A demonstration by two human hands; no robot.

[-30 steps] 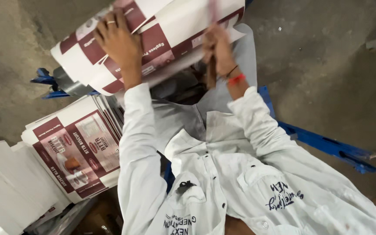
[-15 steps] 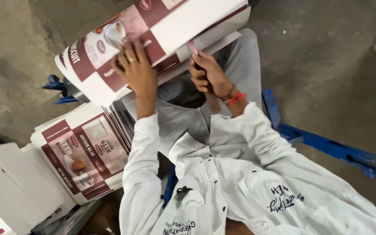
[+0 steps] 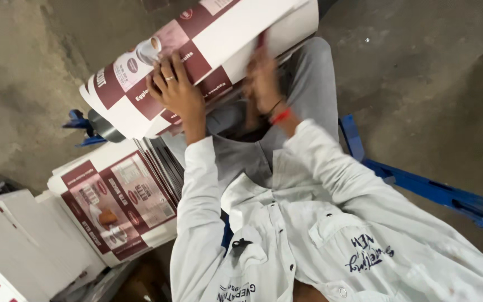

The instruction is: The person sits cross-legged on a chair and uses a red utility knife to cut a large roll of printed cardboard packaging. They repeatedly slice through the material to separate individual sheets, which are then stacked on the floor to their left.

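Printed carton sheet [image 3: 236, 33] shifted right, left hand [image 3: 177, 92] flat on it, right hand [image 3: 261, 78] blurred, grip unclear, concrete floor [image 3: 420, 84].

Left hand [image 3: 177, 92] flat on printed carton sheet [image 3: 208, 50]; right hand [image 3: 263, 78] blurred, beside it; sheet stack [image 3: 115, 204] below.

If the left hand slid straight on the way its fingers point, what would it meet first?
Probably nothing new: the left hand already lies flat on the printed cardboard sheet, and its fingers point along it toward the sheet's far edge.

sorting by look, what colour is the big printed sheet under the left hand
White with maroon blocks, seen in the head view: printed sheet under the left hand.
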